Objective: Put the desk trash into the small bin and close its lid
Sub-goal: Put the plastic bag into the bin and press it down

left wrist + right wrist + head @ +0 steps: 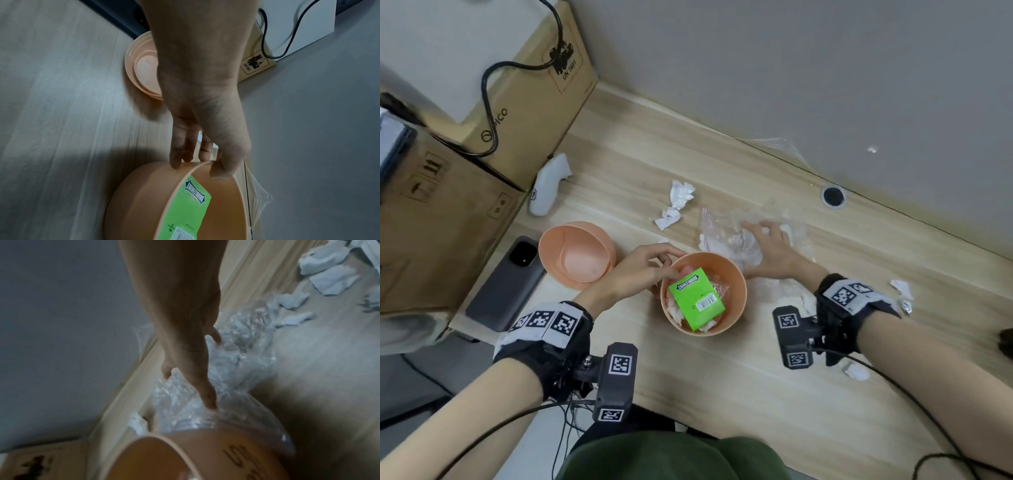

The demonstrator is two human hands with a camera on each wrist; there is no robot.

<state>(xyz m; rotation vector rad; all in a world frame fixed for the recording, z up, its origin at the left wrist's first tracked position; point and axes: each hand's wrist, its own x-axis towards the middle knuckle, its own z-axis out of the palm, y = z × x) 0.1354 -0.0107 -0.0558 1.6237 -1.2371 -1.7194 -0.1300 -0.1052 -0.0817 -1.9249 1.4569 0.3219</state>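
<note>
The small orange bin stands open on the desk, with a green gum box and white scraps inside. My left hand pinches the bin's far rim; in the left wrist view the hand has its thumb inside and its fingers outside the bin, above the gum box. The orange lid lies upside down to the bin's left. My right hand presses spread fingers on a crumpled clear plastic bag behind the bin, and holds nothing. Crumpled tissues lie further back.
A grey phone and a white controller lie left of the lid, against stacked cardboard boxes. Small paper scraps sit near my right wrist. A grey wall runs along the desk's far edge, by a cable hole.
</note>
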